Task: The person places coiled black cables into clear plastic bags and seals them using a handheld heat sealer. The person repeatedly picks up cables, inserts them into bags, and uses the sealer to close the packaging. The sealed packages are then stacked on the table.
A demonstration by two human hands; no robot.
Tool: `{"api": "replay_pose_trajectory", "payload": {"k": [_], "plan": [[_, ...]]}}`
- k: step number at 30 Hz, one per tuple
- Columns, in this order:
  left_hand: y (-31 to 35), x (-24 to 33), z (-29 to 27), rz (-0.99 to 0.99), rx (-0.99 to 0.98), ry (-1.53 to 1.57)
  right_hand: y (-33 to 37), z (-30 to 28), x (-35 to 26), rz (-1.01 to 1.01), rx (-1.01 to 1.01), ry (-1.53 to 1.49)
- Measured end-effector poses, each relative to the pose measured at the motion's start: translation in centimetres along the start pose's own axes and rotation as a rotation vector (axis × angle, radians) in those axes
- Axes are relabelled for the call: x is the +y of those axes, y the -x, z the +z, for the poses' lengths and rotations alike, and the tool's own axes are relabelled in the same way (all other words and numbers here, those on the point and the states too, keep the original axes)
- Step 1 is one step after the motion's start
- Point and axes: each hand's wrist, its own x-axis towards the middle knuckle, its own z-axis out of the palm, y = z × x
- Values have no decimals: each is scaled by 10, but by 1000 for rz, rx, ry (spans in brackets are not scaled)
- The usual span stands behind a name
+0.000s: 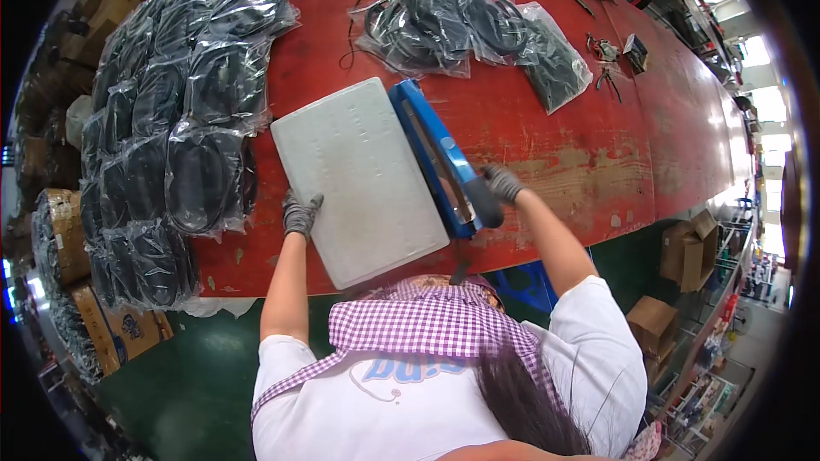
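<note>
Gloved left hand (301, 213) lies spread flat on the white foam board (359, 179); gloved right hand (500, 182) grips the blue heat sealer (440, 158) handle, arm down.

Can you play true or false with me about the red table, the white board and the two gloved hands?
1. The left hand rests on the white board. True.
2. The right hand holds scissors. False: it grips the handle end of the blue sealer.
3. The table is green. False: it is red; the floor is green.
4. Bagged black cables are piled to the left of the board. True.
5. Both hands are bare. False: both wear grey gloves.
</note>
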Motion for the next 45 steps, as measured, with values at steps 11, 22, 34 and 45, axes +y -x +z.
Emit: {"api": "replay_pose_trajectory", "payload": {"k": [11,22,34,45], "plan": [[82,70,45,-6,-195,204,48,78,106,-161,192,0],[100,109,83,-74,-220,232,-71,-116,95,155,-45,-1723],[98,121,73,-133,-254,54,-309,-140,31,484,30,-2237],[105,113,71,-159,-253,-15,-206,-296,-71,-178,663,-925]]}}
